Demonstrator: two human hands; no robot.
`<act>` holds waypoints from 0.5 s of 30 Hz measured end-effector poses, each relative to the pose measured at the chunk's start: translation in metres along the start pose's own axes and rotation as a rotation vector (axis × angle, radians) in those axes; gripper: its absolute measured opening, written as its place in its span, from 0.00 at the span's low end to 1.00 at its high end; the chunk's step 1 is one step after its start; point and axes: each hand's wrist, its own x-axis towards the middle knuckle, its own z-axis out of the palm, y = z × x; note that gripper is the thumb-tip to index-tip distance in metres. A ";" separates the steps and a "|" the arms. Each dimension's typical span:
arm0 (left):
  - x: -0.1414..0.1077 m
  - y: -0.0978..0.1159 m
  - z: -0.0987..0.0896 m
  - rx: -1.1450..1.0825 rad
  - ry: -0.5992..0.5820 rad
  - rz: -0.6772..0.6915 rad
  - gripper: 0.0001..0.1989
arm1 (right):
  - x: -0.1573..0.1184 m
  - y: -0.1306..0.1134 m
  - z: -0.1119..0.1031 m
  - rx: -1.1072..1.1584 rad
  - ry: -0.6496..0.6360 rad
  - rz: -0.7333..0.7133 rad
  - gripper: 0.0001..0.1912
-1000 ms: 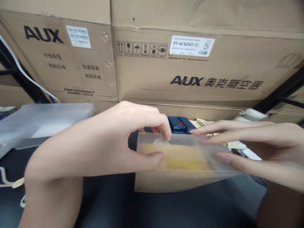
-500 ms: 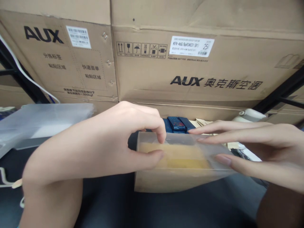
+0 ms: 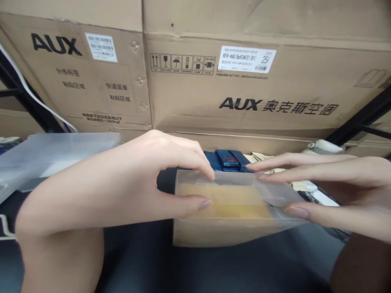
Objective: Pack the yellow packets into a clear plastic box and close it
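Note:
A translucent plastic box with something yellow showing inside it lies before me on the black surface. My left hand arches over the box's left part, thumb and fingers apart. Its thumb tip lies over the yellow contents, and the fingertips come down near the far rim. Holding nothing between its fingers, my right hand reaches across the box's right end. Its fingers are stretched out by the far edge, with the thumb near a clear flap. Exact contact at the fingertips cannot be made out.
Large cardboard cartons form a wall behind. Dark blue packets lie behind the box, and a white-lidded container stands at the right. At the left is another translucent plastic container. Black frame bars slope at both sides.
My left hand has shifted slightly left, with its bent fingers straightening and spreading from the thumb. The right thumb has slid a little to the right. The box stays almost in place.

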 end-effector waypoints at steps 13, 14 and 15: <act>-0.001 0.001 -0.001 -0.013 0.007 0.022 0.09 | -0.002 -0.004 0.000 0.012 -0.030 0.033 0.22; -0.001 0.002 -0.001 -0.013 0.009 0.023 0.09 | -0.002 -0.004 0.000 0.015 -0.034 0.037 0.21; -0.001 0.002 0.000 -0.009 0.012 0.026 0.08 | -0.002 -0.004 0.000 0.018 -0.031 0.040 0.21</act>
